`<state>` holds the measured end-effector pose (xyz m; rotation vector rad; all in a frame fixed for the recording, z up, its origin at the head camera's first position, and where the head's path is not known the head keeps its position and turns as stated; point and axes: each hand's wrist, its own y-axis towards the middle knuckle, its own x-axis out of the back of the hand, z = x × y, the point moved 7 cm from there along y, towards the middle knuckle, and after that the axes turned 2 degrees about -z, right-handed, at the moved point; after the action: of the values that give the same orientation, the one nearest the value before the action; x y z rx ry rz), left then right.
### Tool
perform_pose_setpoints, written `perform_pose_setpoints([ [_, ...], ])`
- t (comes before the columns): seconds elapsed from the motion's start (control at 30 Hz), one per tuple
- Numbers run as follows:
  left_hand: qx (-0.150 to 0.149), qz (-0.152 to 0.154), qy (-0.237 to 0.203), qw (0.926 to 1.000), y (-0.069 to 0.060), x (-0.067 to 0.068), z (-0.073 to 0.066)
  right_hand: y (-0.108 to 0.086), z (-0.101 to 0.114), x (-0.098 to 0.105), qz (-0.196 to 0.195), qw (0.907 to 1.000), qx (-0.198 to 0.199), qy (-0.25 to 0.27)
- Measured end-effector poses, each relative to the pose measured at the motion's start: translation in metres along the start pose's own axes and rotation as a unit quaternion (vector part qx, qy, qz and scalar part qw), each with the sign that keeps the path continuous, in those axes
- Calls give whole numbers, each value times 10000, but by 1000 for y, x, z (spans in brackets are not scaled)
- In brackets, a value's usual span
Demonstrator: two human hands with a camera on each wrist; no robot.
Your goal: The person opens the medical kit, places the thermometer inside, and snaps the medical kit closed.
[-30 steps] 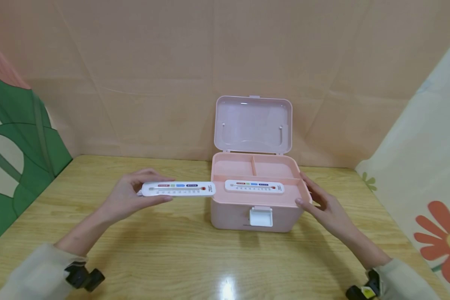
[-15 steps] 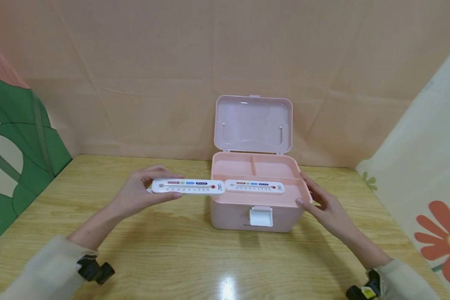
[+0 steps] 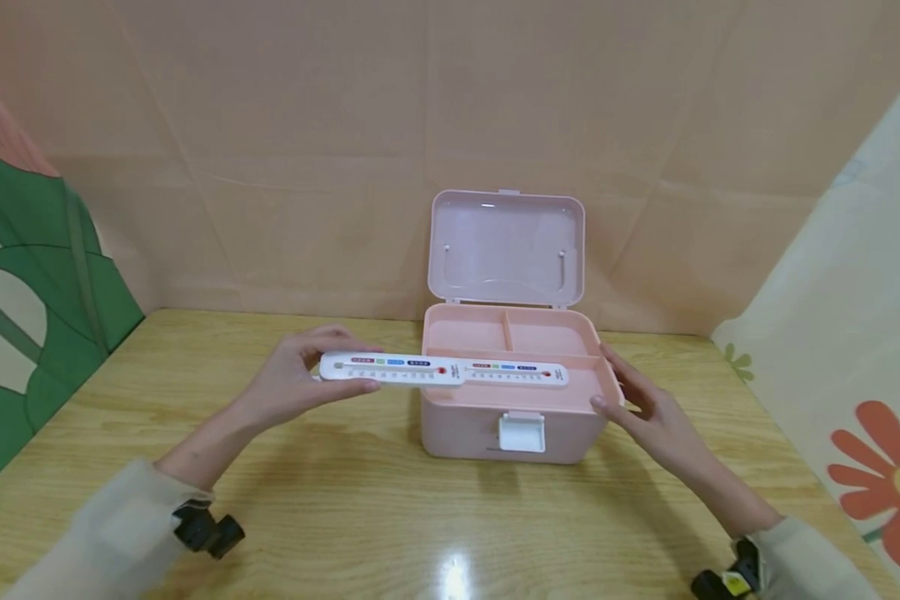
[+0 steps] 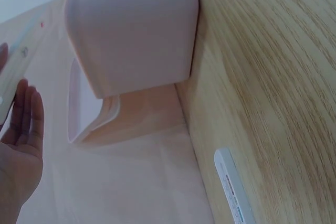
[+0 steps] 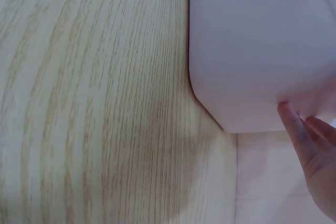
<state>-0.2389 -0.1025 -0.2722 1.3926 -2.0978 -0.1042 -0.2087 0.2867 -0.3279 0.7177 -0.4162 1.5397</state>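
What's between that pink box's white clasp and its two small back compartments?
In the head view, the wide front compartment lies there, with a white thermometer lying in it.

Left hand (image 3: 281,383) raised, pinching: fingers (image 3: 341,340) above, thumb (image 3: 348,388) below, tips pointing toward right hand (image 3: 654,419). Left wrist view: part of palm side shows, fingers side by side. Left forearm (image 3: 210,454) slants down and outward behind its hand; pale left sleeve (image 3: 112,525) stops short of it. Right hand gripping, angled inward and forward, fingers on far side, thumb nearer the body, clear gap between. Right forearm (image 3: 731,496) slants down and outward too, pale right sleeve (image 3: 810,558) behind. Hands well apart.
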Motion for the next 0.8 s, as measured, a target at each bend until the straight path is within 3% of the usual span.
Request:
perform_pose_setpoints([
  [0.23, -52, -70, -97, 9999, 8, -7, -4, 0, -1, 0, 13, 10000, -45, -13],
  [0.57, -382, -62, -419, 9984, 15, -17, -12, 0, 1, -1, 41, 10000, -34, -10],
  [0.8, -281, -84, -455, 9985, 15, -19, -11, 0, 2, -2, -5, 10000, 62, 7],
])
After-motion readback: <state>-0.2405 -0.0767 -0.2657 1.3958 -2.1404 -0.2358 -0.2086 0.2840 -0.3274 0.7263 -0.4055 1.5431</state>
